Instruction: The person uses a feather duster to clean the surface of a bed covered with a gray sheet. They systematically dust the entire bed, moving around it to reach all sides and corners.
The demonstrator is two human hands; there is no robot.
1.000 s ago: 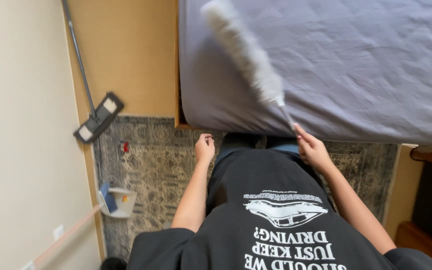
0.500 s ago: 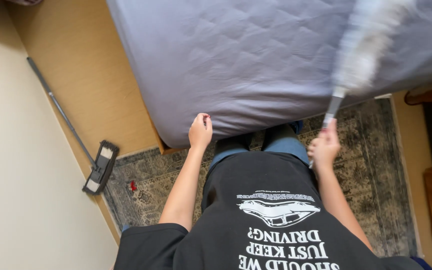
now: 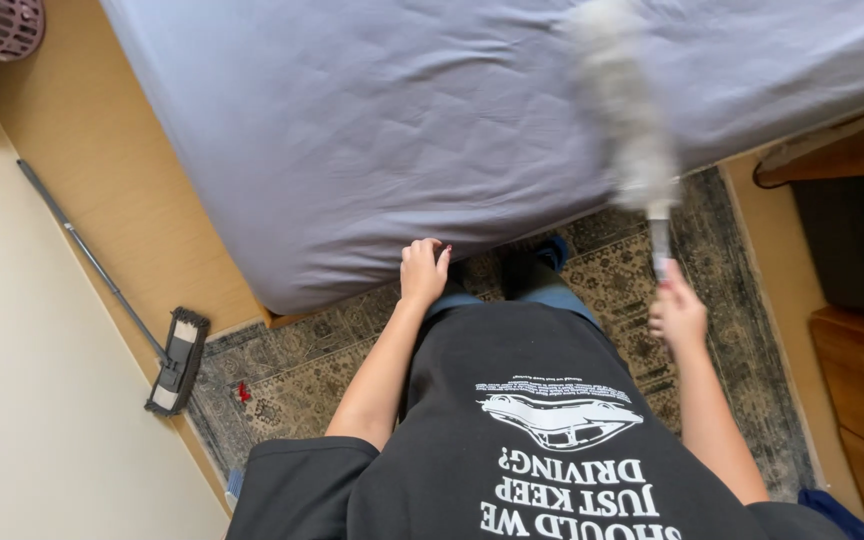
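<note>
Bed [image 3: 372, 130]: R hand [image 3: 677, 315] gripping duster [image 3: 627, 120]

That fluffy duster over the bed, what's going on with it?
A person stands at the edge of a bed covered in a grey-lilac sheet. The right hand grips the handle of a fluffy duster, whose head is blurred above the mattress. The left hand rests at the mattress edge, holding nothing. A flat mop lies by the wall, beside the patterned rug.

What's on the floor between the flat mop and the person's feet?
In the head view, the patterned rug fills that stretch between the flat mop and the feet. A small red thing lies on it near the mop head.
</note>
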